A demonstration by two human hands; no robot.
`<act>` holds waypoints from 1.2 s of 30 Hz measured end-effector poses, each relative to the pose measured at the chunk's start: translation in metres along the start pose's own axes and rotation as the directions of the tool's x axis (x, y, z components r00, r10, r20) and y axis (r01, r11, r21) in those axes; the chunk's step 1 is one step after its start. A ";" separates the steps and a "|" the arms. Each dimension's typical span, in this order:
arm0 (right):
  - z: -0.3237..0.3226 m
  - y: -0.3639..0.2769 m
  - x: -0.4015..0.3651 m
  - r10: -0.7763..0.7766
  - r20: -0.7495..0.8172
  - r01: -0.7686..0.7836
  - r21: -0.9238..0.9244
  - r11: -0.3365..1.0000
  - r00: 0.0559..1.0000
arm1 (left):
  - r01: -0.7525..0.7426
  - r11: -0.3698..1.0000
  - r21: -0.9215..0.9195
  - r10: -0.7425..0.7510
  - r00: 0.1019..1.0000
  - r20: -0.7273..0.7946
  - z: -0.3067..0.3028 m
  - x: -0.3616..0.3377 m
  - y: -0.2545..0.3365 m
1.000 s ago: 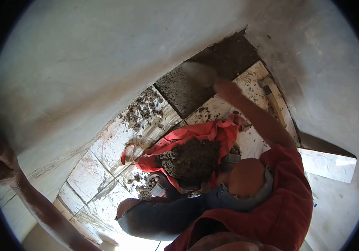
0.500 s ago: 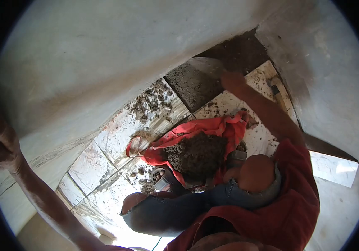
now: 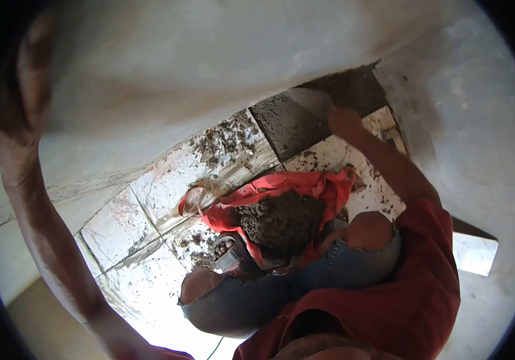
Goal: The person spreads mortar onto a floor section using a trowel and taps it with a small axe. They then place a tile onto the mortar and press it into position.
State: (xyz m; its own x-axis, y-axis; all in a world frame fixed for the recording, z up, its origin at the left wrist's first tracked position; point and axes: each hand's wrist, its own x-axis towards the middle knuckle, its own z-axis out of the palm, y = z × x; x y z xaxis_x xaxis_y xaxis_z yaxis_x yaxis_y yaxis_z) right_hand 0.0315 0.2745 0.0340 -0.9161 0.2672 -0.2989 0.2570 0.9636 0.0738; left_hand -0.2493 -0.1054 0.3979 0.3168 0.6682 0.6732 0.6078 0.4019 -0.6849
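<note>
My right hand [image 3: 346,122] is closed around a trowel, its grip hidden in my fist. The trowel's blade [image 3: 310,101] lies flat over dark wet mortar [image 3: 284,127] in the gap between the laid tiles and the wall corner. At the far left, my left hand [image 3: 20,102] is raised by the pale wall, its fingers stretched out; part of it is lost in the dark image edge. Between my knees and the floor gap, a red sack [image 3: 242,199] lies spread with a heap of mortar [image 3: 281,222] on it.
Marble-patterned floor tiles [image 3: 116,231] are splattered with mortar crumbs. Smooth walls [image 3: 209,54] close in ahead and on the right. A loose white tile [image 3: 475,253] leans at the right. My sandalled foot [image 3: 226,247] is beside the sack.
My left hand has moved up in view along the wall. My right hand and the trowel have shifted slightly right and down in view, while the whole view has tilted a little.
</note>
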 end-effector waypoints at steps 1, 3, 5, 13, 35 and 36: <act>0.000 -0.016 -0.007 0.002 0.006 -0.002 0.028 1.000 1.000 | -0.005 1.000 0.016 0.005 1.000 -0.007 -0.001 0.004 0.003; 0.004 -0.046 -0.012 0.000 0.028 -0.002 0.050 0.999 1.000 | -0.019 0.999 0.032 0.020 0.999 -0.030 -0.004 0.012 0.018; 0.010 -0.071 -0.014 -0.023 0.042 0.018 0.120 0.993 0.999 | -0.028 0.999 0.030 0.030 0.999 -0.043 -0.005 0.021 0.027; 0.015 -0.058 -0.033 0.066 0.149 -0.092 0.171 0.981 0.987 | -0.114 0.993 0.006 0.114 0.991 -0.066 -0.020 0.031 0.052; 0.047 -0.018 -0.029 0.283 0.010 -0.280 0.167 0.945 0.959 | -0.190 0.974 -0.125 0.178 0.979 -0.101 -0.027 0.016 0.065; 0.039 -0.028 -0.031 0.165 0.074 -0.170 0.055 0.984 0.983 | -0.191 0.974 -0.119 0.179 0.979 -0.101 -0.029 0.015 0.065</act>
State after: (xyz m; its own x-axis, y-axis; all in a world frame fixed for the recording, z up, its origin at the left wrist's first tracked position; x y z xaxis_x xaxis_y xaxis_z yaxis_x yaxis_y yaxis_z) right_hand 0.0650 0.2391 0.0042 -0.8357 0.4215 -0.3521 0.4251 0.9023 0.0715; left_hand -0.1838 -0.0869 0.3716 0.4926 0.6624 0.5644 0.6185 0.1897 -0.7625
